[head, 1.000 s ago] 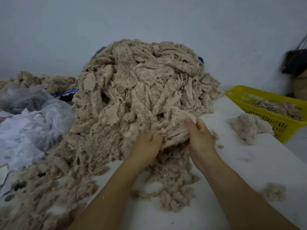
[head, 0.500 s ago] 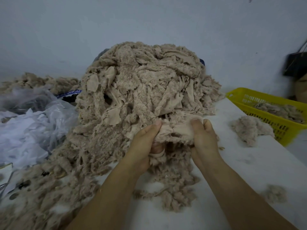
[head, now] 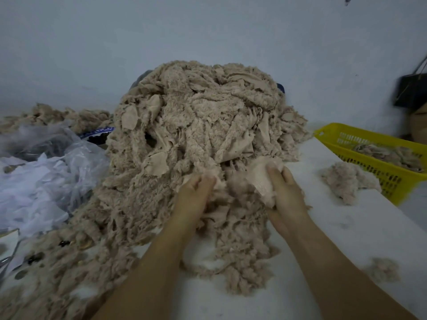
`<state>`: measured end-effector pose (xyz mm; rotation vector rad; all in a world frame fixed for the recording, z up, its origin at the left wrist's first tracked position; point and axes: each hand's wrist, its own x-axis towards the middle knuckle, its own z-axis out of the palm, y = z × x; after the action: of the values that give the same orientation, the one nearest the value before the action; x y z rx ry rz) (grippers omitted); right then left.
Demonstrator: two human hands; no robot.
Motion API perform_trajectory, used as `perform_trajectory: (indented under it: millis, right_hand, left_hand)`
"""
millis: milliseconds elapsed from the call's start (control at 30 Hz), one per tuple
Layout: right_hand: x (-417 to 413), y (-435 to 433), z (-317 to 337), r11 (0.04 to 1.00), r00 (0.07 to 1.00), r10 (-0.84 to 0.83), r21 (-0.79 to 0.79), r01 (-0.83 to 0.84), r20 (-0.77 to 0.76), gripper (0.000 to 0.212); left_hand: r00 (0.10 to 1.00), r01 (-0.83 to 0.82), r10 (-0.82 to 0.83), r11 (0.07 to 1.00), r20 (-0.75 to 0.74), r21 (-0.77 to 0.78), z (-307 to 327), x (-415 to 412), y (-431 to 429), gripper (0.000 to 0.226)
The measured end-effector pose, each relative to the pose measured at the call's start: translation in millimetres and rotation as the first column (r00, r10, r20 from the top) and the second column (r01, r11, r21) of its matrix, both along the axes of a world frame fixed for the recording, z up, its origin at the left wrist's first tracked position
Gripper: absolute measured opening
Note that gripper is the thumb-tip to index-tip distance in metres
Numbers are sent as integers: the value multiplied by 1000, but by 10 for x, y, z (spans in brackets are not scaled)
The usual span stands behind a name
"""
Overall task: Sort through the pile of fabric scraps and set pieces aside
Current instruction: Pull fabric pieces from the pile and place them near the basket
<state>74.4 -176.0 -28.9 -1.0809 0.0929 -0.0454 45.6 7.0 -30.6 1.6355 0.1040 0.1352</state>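
A tall pile of beige fleecy fabric scraps point(head: 198, 125) rises in the middle of the white table point(head: 346, 232). At its near foot my left hand point(head: 194, 197) grips a tuft of fleece with curled fingers. My right hand point(head: 285, 191) holds a smooth beige scrap point(head: 258, 179) by its right edge, thumb on top. The piece stretches between both hands, just above loose scraps spilling toward me.
A yellow slatted basket point(head: 379, 167) with some scraps stands at the right. A small set-aside clump point(head: 346, 181) lies beside it, another tuft point(head: 383, 270) nearer me. Clear plastic bags with white cloth point(head: 44, 179) lie on the left. A dark bag point(head: 411, 91) hangs by the wall.
Both hands have drawn a piece out of the pile's foot and moved apart, the right hand shifting rightward with the smooth scrap. The view dropped slightly.
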Motion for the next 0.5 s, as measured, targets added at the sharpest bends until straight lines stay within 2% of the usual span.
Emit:
perform_trajectory:
  millis: [67, 133, 167, 233, 300, 400, 467, 500]
  right_hand:
    - [-21, 20, 33, 989, 994, 99, 103, -103, 43, 23]
    - [-49, -3, 81, 974, 985, 155, 157, -165, 71, 37]
    - [-68, -5, 89, 965, 979, 188, 171, -199, 82, 41]
    - [-118, 32, 77, 950, 954, 274, 122, -288, 119, 36]
    - [-187, 88, 61, 934, 926, 354, -103, -343, 133, 27]
    - [-262, 156, 17, 794, 883, 453, -506, -337, 123, 29]
    - [-263, 165, -11, 708, 875, 472, -637, -306, 105, 27]
    - [-254, 153, -12, 692, 878, 468, -661, -291, 104, 22]
  left_hand:
    - [994, 101, -104, 980, 10, 171, -16, -21, -52, 30]
    - [975, 220, -211, 945, -63, 241, 5, -60, -61, 44]
    - [962, 271, -255, 930, -97, 248, 30, -94, -85, 42]
    - [950, 306, -287, 936, -126, 172, 42, -102, -115, 47]
    - [949, 300, -297, 954, -100, 15, 18, -71, -115, 63]
    - [965, 253, -261, 952, -24, -174, 80, -86, -94, 65]
    - [986, 164, -166, 922, 25, -351, 106, -76, -43, 58]
    - [986, 163, -158, 871, 51, -463, 121, -64, -21, 49]
